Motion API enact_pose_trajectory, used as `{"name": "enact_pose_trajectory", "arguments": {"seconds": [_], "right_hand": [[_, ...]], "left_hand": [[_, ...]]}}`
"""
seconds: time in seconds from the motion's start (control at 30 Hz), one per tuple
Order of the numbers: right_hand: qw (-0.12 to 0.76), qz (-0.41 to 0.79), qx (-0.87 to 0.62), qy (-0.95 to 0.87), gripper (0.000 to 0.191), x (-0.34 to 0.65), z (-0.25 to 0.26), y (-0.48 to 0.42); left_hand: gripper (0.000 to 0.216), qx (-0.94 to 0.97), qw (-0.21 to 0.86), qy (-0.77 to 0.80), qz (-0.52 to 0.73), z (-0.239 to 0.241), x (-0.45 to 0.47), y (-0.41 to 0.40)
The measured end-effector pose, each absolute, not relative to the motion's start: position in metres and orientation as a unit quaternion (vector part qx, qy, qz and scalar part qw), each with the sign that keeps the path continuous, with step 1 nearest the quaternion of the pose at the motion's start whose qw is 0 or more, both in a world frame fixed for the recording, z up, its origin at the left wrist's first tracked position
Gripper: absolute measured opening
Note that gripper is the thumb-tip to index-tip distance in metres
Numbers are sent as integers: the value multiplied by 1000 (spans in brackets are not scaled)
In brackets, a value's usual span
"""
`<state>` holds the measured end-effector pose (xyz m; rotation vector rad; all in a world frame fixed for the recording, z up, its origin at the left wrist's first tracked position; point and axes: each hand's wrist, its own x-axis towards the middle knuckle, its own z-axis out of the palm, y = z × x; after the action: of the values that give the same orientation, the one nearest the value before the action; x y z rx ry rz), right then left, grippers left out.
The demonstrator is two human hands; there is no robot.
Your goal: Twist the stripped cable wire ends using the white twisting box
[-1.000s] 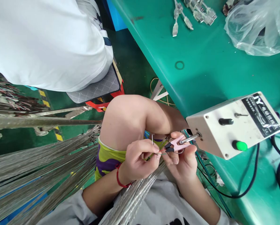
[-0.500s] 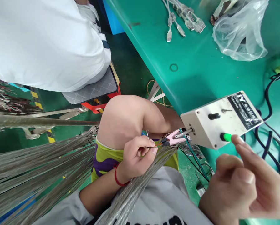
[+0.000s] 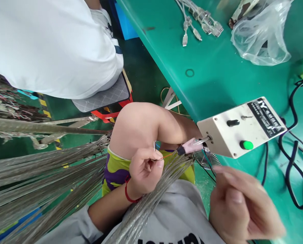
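My left hand point(image 3: 146, 171) is closed in a pinch on thin wires point(image 3: 168, 156). From the fingertips, an orange strand runs to the dark jaws of a pink clip point(image 3: 193, 145). That clip sits blurred on the metal shaft of a white box point(image 3: 223, 134) marked JY, which has a black knob point(image 3: 233, 123) and a lit green button point(image 3: 247, 145). Below the box, my right hand point(image 3: 242, 203) is apart from it, slightly smeared, with the index finger stretched out and nothing visible in it. A bundle of grey cables point(image 3: 151, 206) lies across my lap under the left forearm.
USB cables point(image 3: 202, 20) and a clear plastic bag point(image 3: 264, 37) lie on the green table point(image 3: 166, 37). Black cords point(image 3: 293, 169) coil right of the box. Many grey cables point(image 3: 47, 173) hang at left. A person in white point(image 3: 57, 51) sits on a stool point(image 3: 103, 98).
My right hand has left the green button and moved left and down. The pink clip has turned and now looks blurred. The pinch of my left hand has drawn slightly away from the clip.
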<state>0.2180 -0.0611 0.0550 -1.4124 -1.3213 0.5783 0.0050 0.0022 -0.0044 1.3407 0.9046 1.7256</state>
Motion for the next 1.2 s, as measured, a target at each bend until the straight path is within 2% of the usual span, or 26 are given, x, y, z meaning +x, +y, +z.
{"name": "enact_pose_trajectory", "arguments": {"seconds": [0.1, 0.2, 0.3, 0.4, 0.53, 0.77, 1.2], "right_hand": [[507, 338, -577, -544, 21, 193, 65, -52], [496, 504, -545, -451, 8, 170, 67, -41], [509, 592, -507, -367, 3, 163, 61, -37], [508, 633, -488, -320, 6, 164, 55, -37], [482, 691, -463, -274, 19, 165, 54, -33], [471, 710, -463, -242, 28, 160, 57, -23], [491, 661, -477, -307, 23, 165, 45, -26]], "left_hand": [[9, 555, 365, 322, 675, -1, 5, 2], [11, 592, 356, 287, 663, 0, 8, 2], [11, 608, 353, 264, 660, -1, 10, 2], [10, 614, 344, 270, 657, -2, 13, 1], [12, 603, 330, 276, 672, -4, 14, 1], [14, 597, 375, 243, 666, -6, 10, 2], [10, 586, 370, 283, 663, -10, 10, 0]]}}
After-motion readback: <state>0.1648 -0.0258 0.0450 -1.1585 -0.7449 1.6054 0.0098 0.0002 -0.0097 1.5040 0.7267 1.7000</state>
